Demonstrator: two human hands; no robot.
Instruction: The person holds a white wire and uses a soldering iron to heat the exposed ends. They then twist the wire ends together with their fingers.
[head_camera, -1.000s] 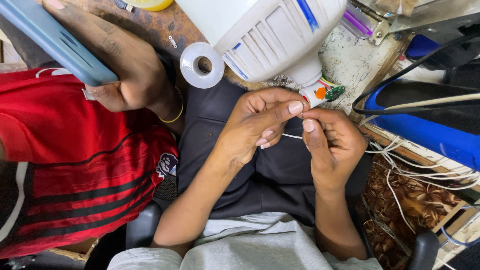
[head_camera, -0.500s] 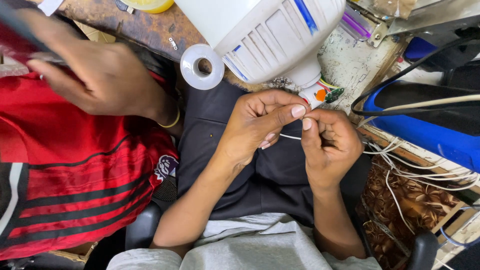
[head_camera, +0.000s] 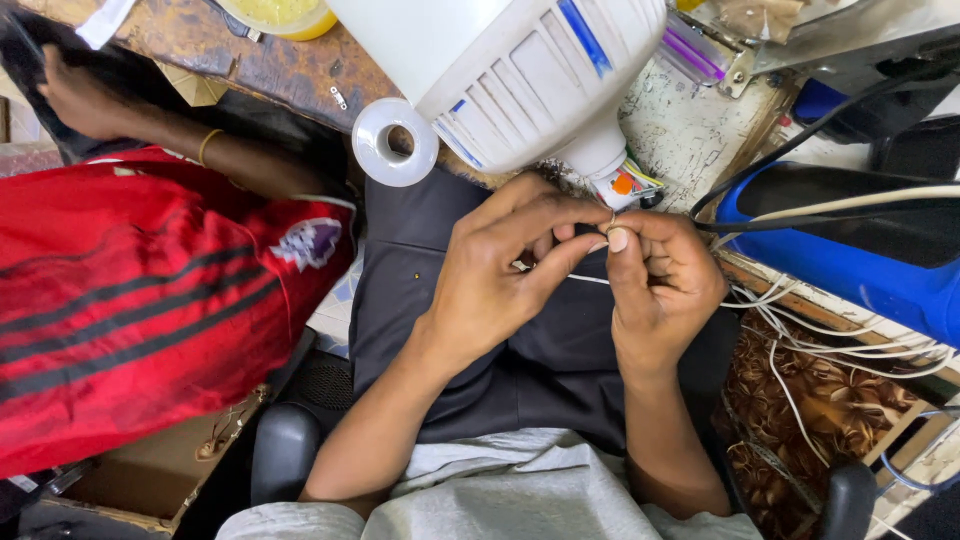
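Nearest, over the dark-trousered lap, the left hand (head_camera: 500, 280) and the right hand (head_camera: 665, 285) meet fingertip to fingertip, both closed in a tight pinch on a thin white wire (head_camera: 592, 279). Only a short stretch shows between them, running roughly left to right, with a tiny stub poking up at the right thumb. It looks light and limp, easily kinked, and probably slippery where insulated, so it is best gripped close to its end with the fingertips, as both hands do now.

Just beyond, the large white lamp housing (head_camera: 520, 80) rests with its narrow neck pointing near and right, towards the hands, its long axis slanting far-left. A roll of white tape (head_camera: 395, 142) lies left of it on the worn workbench (head_camera: 270, 60). Farther left, another person's hand (head_camera: 75, 95) reaches away.
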